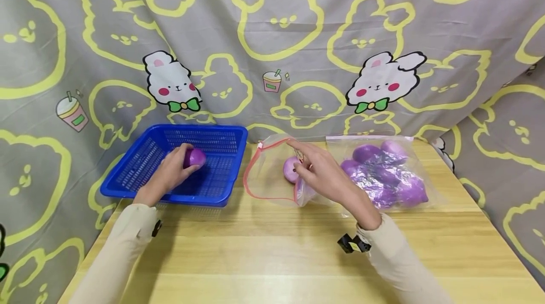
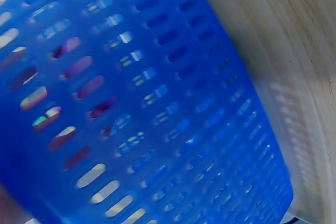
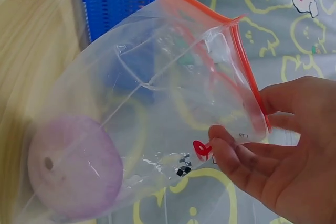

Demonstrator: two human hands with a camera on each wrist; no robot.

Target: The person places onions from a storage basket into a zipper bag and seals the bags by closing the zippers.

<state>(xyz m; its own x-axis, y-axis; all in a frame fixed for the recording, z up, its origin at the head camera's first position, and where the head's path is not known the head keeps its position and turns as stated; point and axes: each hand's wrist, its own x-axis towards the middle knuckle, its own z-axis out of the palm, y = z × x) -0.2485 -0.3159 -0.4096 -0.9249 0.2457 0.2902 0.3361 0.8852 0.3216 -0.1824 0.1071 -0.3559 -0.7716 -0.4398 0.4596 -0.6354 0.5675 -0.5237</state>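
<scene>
My left hand [image 1: 172, 169] grips a smooth purple onion [image 1: 196, 158] inside the blue plastic basket [image 1: 217, 199]. In the left wrist view the slotted basket wall [image 2: 178, 103] covers most of the hand, and purple shows through the slots. My right hand [image 1: 325, 171] pinches the rim of a clear zip bag [image 1: 268, 178] with a red closure strip. That bag's mouth gapes toward the basket. Through its film a pale purple onion [image 3: 79, 166] with a dark spot shows at the bottom, near the tabletop.
To the right of the open bag lies a second clear bag [image 1: 336, 145] with several purple onions [image 1: 389, 174] in it. Behind the wooden table [image 1: 264, 252] hangs a grey curtain [image 1: 306, 62] with cartoon bears.
</scene>
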